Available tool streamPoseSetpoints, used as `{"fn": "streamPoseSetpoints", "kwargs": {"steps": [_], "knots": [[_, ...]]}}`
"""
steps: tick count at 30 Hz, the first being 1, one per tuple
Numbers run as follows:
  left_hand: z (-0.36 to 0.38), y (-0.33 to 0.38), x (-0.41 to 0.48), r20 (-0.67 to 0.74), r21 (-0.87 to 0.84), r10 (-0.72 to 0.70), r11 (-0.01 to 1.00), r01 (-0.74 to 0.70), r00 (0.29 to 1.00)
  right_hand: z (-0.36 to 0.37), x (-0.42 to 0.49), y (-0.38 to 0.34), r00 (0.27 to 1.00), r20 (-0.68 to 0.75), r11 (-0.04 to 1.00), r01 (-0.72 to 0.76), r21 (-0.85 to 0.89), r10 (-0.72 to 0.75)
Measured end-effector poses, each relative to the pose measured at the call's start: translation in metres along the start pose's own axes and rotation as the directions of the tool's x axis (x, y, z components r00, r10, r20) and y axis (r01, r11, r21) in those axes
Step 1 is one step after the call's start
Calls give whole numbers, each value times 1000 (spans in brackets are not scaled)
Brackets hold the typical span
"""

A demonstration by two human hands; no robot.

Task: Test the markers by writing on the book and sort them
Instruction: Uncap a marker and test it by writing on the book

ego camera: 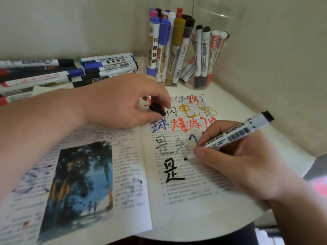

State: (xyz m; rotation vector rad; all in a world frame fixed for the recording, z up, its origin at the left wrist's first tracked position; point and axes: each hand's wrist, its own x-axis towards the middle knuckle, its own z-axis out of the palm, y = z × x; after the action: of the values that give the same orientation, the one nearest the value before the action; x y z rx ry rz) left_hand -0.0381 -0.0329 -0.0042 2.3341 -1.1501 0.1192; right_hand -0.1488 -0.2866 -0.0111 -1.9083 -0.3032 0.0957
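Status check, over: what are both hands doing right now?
Right hand grips black marker, tip on book. Left hand pinches black cap over the page. Nothing blocking the writing.

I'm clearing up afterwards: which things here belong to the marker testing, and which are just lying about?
Job: black marker in right hand, cap in left hand, open book, loose markers, square holder, round holder.
Lying about: grey object and pink blur at right edge, unidentifiable.
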Motion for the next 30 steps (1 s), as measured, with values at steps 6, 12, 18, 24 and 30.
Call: {"fn": "streamPoseSetpoints", "kwargs": {"steps": [6,12,18,24,30], "knots": [[3,-1,3,29,26,30,999,-31,999,-7,-5,1,996,85,997,-38,66,33],[3,-1,3,19,-9,9,1000,-9,1000,-9,-5,1,988,153,999,-11,47,4],[2,2,2,38,-62,-34,997,36,999,-12,-5,5,998,52,992,19,126,-26],[1,6,2,1,1,-42,999,42,999,-18,1,4,999,-30,996,47,75,-45],[0,10,1,9,-62,-108,992,108,994,-21,1,9,998,-44,988,53,144,-47]]}}
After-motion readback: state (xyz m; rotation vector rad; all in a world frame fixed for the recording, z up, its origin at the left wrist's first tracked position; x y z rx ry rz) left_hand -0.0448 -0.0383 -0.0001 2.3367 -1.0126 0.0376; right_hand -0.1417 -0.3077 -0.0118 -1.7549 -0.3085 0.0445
